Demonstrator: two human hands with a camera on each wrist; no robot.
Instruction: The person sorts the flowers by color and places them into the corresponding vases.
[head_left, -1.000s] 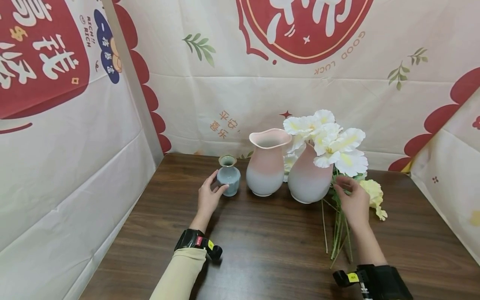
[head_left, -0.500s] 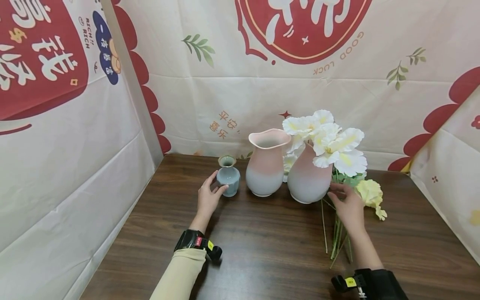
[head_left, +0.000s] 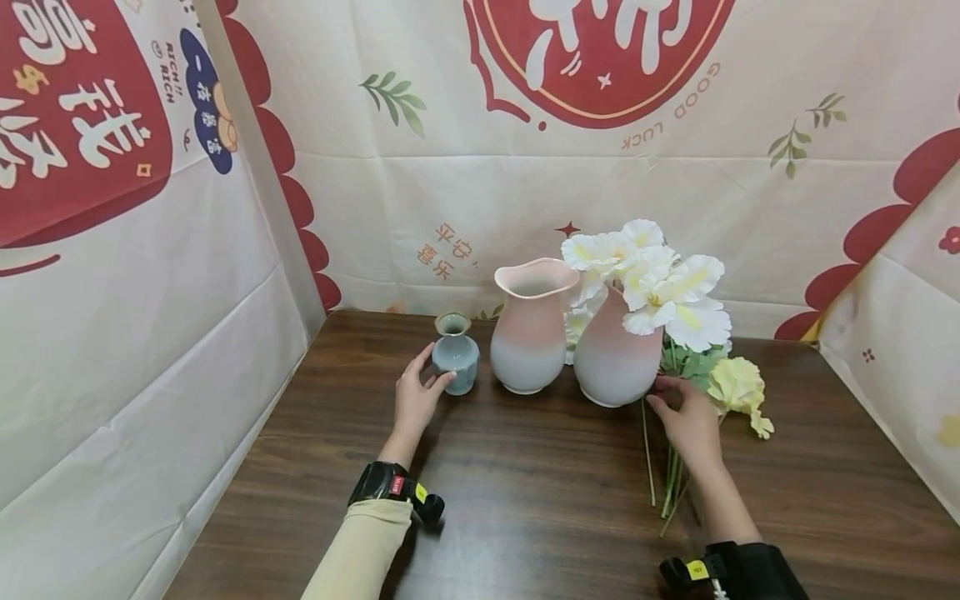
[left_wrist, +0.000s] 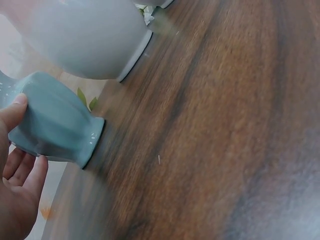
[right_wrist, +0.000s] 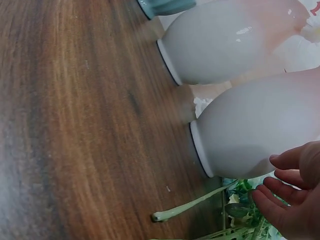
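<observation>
A small blue-green vase (head_left: pixel 455 360) stands upright on the table, and my left hand (head_left: pixel 416 397) grips its side, thumb in front and fingers round the far side. In the left wrist view the thumb lies against the glazed vase (left_wrist: pixel 52 117). A tall pink-and-white vase (head_left: pixel 528 333) with a wavy rim stands in the middle. Right of it is a rounder pink-and-white vase (head_left: pixel 617 362), its mouth hidden behind white artificial flowers (head_left: pixel 678 300). My right hand (head_left: pixel 692 421) is at this vase's right side, fingers loosely spread; in the right wrist view the thumb reaches its surface (right_wrist: pixel 250 135).
Green flower stems (head_left: pixel 671 483) lie on the wooden table (head_left: pixel 540 500) under and beside my right hand. A yellow flower (head_left: pixel 738 387) lies to its right. Printed cloth (head_left: pixel 480 192) hangs behind the table and at both sides.
My right hand has moved left and slightly down, from above the stems to the side of the rounder vase. The left hand and the small vase have stayed in place.
</observation>
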